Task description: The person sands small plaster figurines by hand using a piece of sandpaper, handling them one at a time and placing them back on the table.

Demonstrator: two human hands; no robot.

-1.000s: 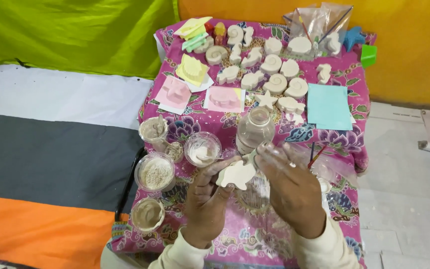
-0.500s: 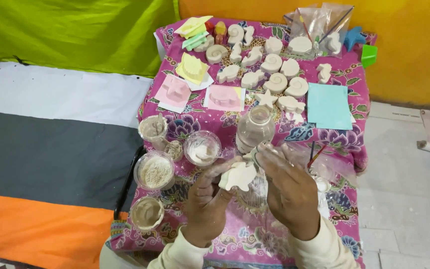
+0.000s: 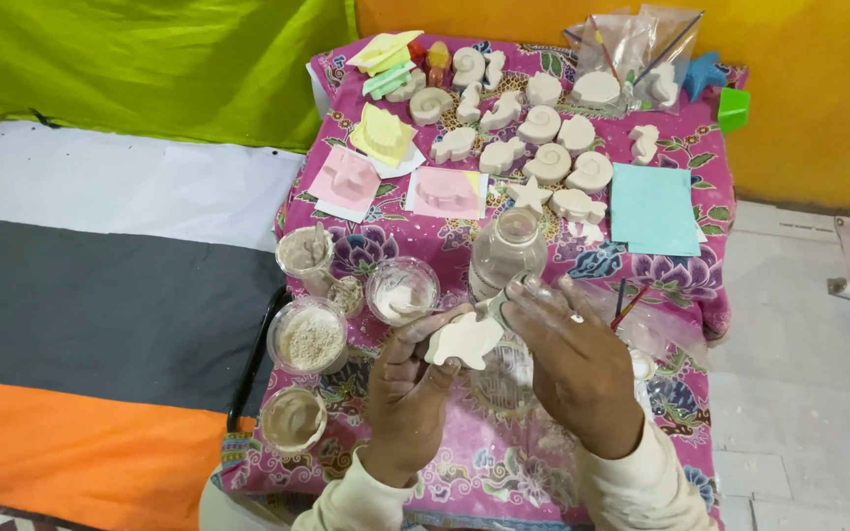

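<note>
Fingertips of the left hand (image 3: 407, 379) pinch a white plaster fish (image 3: 464, 340) from below, above the pink floral cloth (image 3: 464, 472). The right hand (image 3: 575, 364) meets its upper edge, fingers curled; what they grip cannot be told. Many finished casts (image 3: 543, 123) lie at the far end. Judged by its bare surface, this piece remains unpainted. Both forearms rise from below, palms turned inward.
</note>
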